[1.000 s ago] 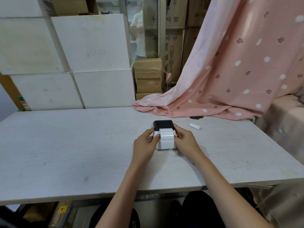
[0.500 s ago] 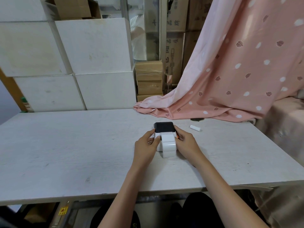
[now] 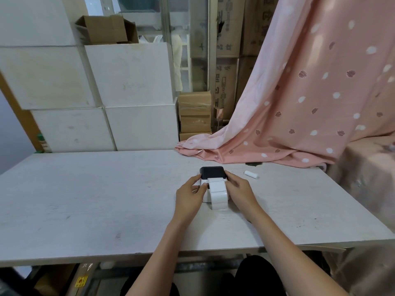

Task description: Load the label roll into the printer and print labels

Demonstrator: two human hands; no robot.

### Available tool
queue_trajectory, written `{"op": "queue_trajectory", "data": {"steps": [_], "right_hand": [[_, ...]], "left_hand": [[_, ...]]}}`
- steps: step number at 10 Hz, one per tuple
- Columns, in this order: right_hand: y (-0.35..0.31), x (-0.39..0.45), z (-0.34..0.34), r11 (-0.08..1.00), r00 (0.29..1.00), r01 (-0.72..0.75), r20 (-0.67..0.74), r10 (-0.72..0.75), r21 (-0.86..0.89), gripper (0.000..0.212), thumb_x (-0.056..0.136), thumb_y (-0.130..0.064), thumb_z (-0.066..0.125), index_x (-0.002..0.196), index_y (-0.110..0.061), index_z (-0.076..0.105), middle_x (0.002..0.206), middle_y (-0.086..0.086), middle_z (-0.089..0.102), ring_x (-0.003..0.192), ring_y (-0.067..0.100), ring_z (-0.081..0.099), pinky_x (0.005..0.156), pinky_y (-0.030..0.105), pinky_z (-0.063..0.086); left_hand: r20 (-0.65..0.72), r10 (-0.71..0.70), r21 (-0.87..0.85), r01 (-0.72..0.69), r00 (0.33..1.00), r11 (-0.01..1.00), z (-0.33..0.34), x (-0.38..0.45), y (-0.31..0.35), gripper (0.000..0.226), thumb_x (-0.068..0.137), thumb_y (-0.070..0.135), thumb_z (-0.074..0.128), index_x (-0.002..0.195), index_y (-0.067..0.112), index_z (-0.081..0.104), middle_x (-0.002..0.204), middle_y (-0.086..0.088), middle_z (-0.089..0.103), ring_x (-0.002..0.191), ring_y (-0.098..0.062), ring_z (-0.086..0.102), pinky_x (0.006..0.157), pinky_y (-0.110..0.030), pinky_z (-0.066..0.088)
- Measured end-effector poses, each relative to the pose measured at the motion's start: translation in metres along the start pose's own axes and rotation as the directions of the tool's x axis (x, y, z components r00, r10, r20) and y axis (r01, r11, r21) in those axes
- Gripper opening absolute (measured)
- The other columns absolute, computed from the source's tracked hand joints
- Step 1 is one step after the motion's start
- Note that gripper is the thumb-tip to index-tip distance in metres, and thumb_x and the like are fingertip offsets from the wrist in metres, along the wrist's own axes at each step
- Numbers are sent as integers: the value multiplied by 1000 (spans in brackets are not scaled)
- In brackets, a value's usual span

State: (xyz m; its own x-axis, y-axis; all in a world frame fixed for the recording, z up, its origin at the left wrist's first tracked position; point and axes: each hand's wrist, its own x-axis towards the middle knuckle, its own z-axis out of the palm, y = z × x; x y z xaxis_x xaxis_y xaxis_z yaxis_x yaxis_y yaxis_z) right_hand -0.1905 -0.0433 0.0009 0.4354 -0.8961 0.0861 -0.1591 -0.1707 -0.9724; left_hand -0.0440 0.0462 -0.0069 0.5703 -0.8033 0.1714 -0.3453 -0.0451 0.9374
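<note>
A small white label printer with a black lid sits on the white table, right of centre. A strip of white labels comes out of its front and curls down onto the table toward me. My left hand grips the printer's left side, thumb on its front edge. My right hand holds the right side, fingers against the lid. The printer's lower body is mostly hidden by the strip and my hands.
A small white cylinder lies to the right of the printer. Pink patterned cloth drapes onto the table's far right. Stacked white boxes and brown cartons stand behind the table.
The label strip has grown longer, feeding out of the printer toward me and curling down to the table. Both hands stay on the printer's sides.
</note>
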Motion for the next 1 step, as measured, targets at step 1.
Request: {"op": "queue_trajectory", "data": {"steps": [1], "right_hand": [[-4, 2, -4, 999, 985, -46, -168, 42, -16, 30, 97, -17, 55, 120, -19, 75, 114, -6, 75, 116, 20, 67, 98, 31, 51]], "left_hand": [[-8, -2, 50, 3, 1000, 999, -2, -1, 6, 32, 101, 26, 52, 131, 23, 63, 119, 9, 69, 95, 0, 64, 78, -8, 45]]}}
